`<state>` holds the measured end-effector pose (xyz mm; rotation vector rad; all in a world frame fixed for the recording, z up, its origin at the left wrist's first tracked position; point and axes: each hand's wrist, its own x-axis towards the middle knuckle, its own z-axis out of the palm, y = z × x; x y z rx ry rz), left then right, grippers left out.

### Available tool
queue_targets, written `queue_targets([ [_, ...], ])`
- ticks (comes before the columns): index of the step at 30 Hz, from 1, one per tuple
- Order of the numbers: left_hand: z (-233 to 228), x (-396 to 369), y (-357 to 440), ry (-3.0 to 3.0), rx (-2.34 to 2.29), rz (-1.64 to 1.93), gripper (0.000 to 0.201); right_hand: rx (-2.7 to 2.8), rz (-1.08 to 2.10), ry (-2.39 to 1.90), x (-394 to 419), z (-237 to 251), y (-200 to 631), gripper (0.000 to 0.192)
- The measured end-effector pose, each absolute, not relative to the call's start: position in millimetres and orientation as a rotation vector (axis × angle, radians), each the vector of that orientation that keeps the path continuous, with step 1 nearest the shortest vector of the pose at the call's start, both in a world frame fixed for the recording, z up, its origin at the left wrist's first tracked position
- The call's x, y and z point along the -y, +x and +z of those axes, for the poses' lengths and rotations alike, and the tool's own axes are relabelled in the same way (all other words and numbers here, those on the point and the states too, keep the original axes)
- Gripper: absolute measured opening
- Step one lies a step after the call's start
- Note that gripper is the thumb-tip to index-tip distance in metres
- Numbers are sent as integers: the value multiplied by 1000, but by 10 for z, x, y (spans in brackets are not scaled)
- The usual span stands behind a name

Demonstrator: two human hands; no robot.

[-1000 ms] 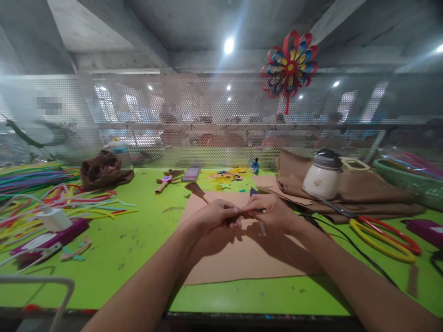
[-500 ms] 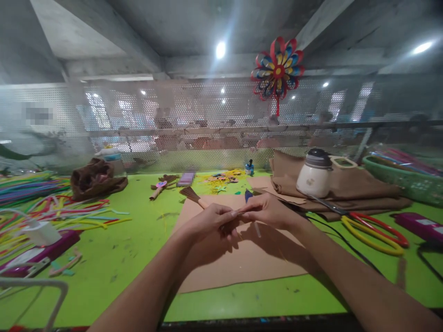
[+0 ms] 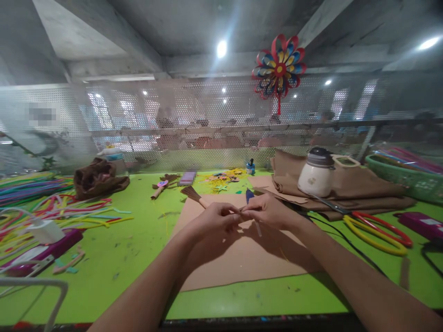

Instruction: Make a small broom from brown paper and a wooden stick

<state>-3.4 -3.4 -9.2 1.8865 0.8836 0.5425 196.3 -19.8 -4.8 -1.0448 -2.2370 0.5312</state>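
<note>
Head view, hands: the left hand and the right hand meet at the centre of the frame, fingertips touching; both pinch a small thin piece between them (too small and too hidden to name); a pale thin stick hangs just under the right hand, and whether the fingers grip it cannot be told.
Head view, under the hands: a brown cardboard sheet lies flat on the green table; the hands hover over its upper part; a brown fringed brush-like piece lies at the sheet's upper left corner; a small blue bit shows just above the right hand.
Head view, right of the frame: folded brown cloth with a white jar with a grey lid standing on it; red and yellow loops near the forearm; a green basket at the far right edge; a purple box below it.
Head view, left of the frame: coloured pipe cleaners spread over the table; a white charger among them; a crumpled brown bag further back.
Head view, back: yellow paper scraps by the perforated screen; a red, blue and yellow paper flower hangs at the upper right of centre.
</note>
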Motion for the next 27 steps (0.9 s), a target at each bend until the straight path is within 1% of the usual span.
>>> queue_targets([
  [3,-90,12,-6,2063,-979,662,25,2250,496,-1109,192,-42,1975,25],
  [5,-88,12,-2,2097,-960,669,26,2245,488,-1117,198,-31,1978,26],
  [8,-67,34,-22,2055,-914,623,30,2232,546,-1073,218,-10,1972,24],
  [11,-32,60,-60,2018,-902,552,27,2245,582,-1025,218,-22,1969,21],
  [14,-12,67,-98,2043,-854,380,26,2354,591,-996,192,-89,1965,19],
  [18,-77,31,-125,2114,-817,190,25,2452,688,-1057,182,-177,1926,16],
  [22,-199,-32,-139,2153,-822,249,30,2495,667,-1028,209,-202,1877,22],
  [24,-220,-51,-144,2184,-841,287,33,2457,699,-1033,215,-231,1868,20],
  [27,-179,-59,-132,2239,-877,254,35,2381,747,-1091,218,-306,1862,16],
])
